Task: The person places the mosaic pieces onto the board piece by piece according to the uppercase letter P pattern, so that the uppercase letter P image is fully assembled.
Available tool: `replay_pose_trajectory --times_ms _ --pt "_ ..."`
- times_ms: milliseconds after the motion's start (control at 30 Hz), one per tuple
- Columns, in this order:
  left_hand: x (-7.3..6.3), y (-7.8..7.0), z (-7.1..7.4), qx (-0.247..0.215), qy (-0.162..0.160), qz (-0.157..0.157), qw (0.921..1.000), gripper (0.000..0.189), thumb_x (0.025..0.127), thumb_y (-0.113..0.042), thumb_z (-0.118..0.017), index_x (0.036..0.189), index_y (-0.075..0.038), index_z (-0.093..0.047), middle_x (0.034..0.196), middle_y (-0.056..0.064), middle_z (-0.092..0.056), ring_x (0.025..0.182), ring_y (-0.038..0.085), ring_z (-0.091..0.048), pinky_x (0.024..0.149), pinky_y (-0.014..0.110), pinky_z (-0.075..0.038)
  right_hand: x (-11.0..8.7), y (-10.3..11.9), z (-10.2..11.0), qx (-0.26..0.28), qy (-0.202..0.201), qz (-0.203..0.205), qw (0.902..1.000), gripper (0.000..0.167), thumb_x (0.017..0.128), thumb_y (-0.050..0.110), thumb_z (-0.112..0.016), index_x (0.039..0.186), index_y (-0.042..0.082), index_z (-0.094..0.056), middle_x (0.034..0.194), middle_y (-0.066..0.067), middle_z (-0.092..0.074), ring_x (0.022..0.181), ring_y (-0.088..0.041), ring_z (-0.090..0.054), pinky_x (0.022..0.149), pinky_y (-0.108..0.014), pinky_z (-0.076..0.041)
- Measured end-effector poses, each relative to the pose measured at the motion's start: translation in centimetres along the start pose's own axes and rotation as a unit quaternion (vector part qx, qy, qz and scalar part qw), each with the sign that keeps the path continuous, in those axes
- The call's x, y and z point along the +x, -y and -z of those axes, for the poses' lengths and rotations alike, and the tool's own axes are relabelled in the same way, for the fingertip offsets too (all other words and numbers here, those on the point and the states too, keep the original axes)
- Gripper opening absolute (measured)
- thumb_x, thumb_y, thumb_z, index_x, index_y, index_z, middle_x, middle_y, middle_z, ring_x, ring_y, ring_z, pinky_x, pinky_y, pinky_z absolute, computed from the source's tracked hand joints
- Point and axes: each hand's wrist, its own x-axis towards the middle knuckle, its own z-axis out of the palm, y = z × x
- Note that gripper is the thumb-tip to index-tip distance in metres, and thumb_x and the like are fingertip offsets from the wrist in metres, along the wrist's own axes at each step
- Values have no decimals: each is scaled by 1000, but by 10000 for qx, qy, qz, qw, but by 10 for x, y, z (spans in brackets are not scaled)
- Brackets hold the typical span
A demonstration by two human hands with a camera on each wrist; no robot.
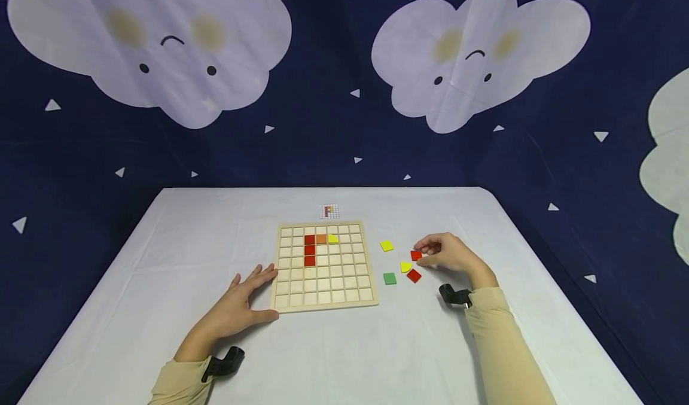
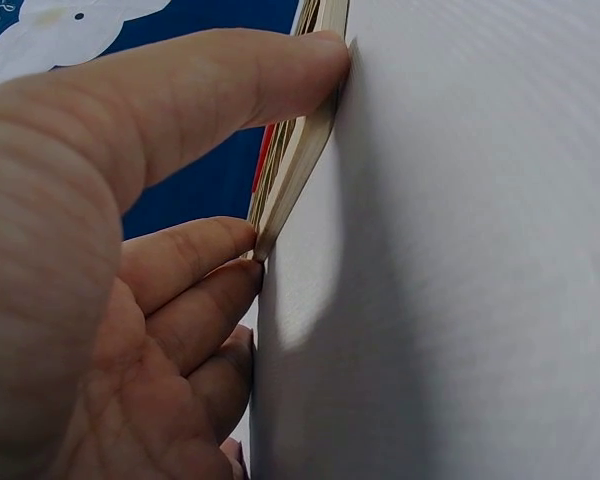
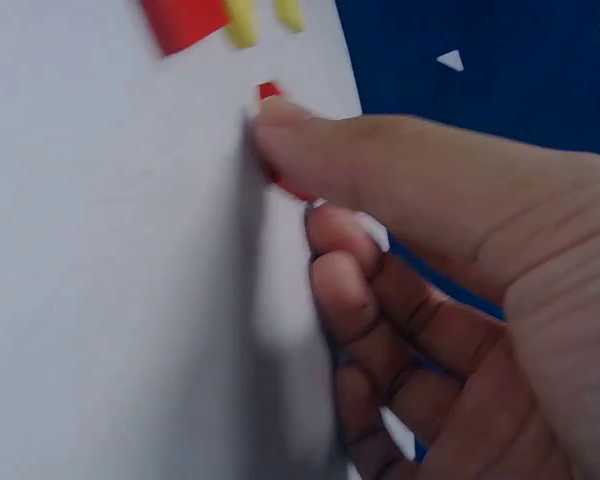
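Observation:
A light wooden grid board [image 1: 337,284] lies flat on the table. Three red squares run down one column of it, with an orange square [image 1: 321,238] and a yellow rounded piece [image 1: 333,238] beside the top one. My left hand [image 1: 234,312] touches the board's left side with extended fingers, the thumb at its near left corner. To the right of the board, my right hand [image 1: 452,255] pinches a red square tile [image 1: 415,255] between thumb and fingers; in the right wrist view the thumb hides most of this red tile [image 3: 270,91].
Near the right hand lie a yellow tile [image 1: 386,246], a yellow rounded piece [image 1: 406,267], another red square [image 1: 414,276] and a green square [image 1: 390,279]. A small printed pattern card [image 1: 329,211] sits beyond the board. The white table [image 1: 344,363] meets a dark blue cloud-patterned cloth [image 1: 323,154].

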Motion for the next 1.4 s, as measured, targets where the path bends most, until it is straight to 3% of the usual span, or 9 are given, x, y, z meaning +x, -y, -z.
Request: replay_pose_trajectory --times_ms 300,1400 --pt "1 1 -1 53 8 1 10000 92 80 -29 -94 159 -8 -52 173 16 -38 165 46 -21 132 74 0 -3 -5 -2 315 67 -156 9994 38 87 15 -88 122 3 -77 105 -7 -74 94 -15 -62 79 -17 -51" --pt "0 2 -1 13 -58 -42 10000 90 80 -29 -94 158 -8 -53 173 15 -39 165 46 -22 132 74 -1 -6 -9 -7 215 -228 -282 9991 35 88 15 -88 120 4 -79 105 -5 -76 95 -15 -62 81 -19 -51"
